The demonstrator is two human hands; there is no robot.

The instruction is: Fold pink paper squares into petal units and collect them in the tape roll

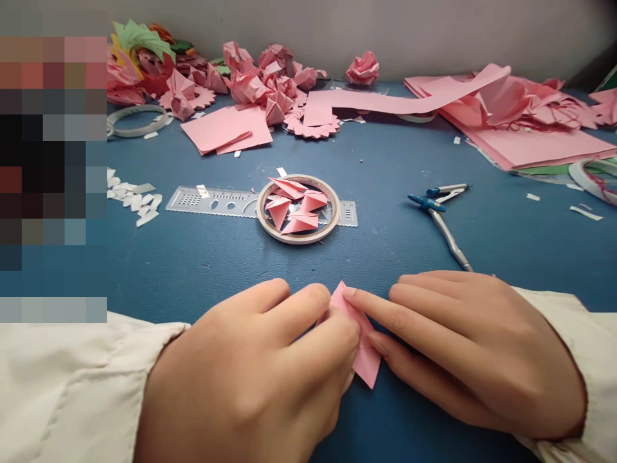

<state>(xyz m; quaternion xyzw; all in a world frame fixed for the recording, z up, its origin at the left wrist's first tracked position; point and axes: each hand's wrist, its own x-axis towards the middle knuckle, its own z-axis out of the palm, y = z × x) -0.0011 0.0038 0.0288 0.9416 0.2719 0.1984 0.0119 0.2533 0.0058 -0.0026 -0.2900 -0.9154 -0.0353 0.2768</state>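
A small folded piece of pink paper (pixel 367 363) lies on the blue table between my hands, its pointed end facing away. My left hand (pixel 255 366) is closed on its left side, the fingers bent and partly hiding it. My right hand (pixel 467 341) presses its index fingertip near the upper point, while the thumb touches the right edge lower down. Beyond them rests a roll of double-sided tape (pixel 297 240) with several small folded pink paper pieces (pixel 301 223) inside its ring. Under the roll lies a clear stencil ruler (pixel 231 204).
A blue and silver compass (pixel 446 228) lies beyond my right hand. White paper scraps (pixel 137 199) are scattered at left. Crumpled pink paper (pixel 258 80), a long pink strip (pixel 376 101) and stacked pink sheets (pixel 544 145) line the back. Another tape roll (pixel 137 132) lies back left.
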